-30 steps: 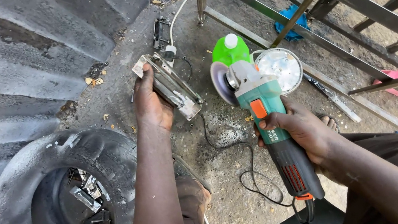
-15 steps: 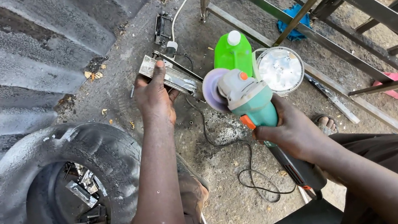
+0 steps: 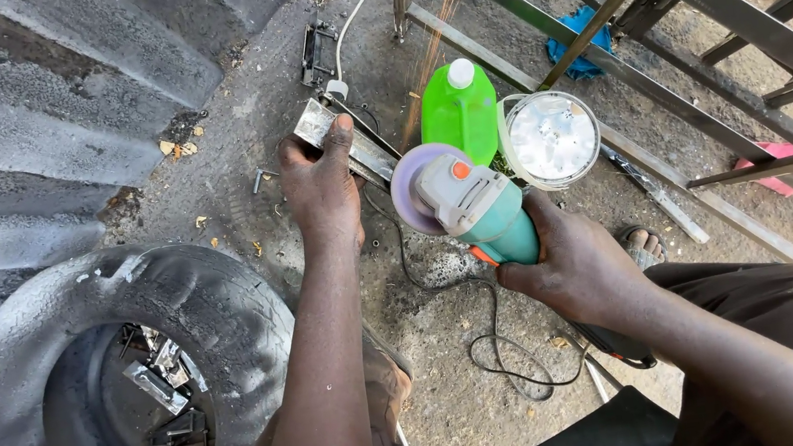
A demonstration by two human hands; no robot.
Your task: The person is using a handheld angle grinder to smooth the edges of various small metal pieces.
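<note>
Since a moment ago the right hand point(image 3: 579, 271), clamped on the green angle grinder point(image 3: 470, 209), has swung its disc onto the metal bracket point(image 3: 346, 143) that the left hand point(image 3: 322, 187) pins to the ground (sparks now fly), so grinding is underway.

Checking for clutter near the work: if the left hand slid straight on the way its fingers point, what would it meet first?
The left hand grips a metal bar, fingers pointing up the frame. Straight on, it would probably first meet the small black bracket on the ground, though depth is hard to judge.
</note>
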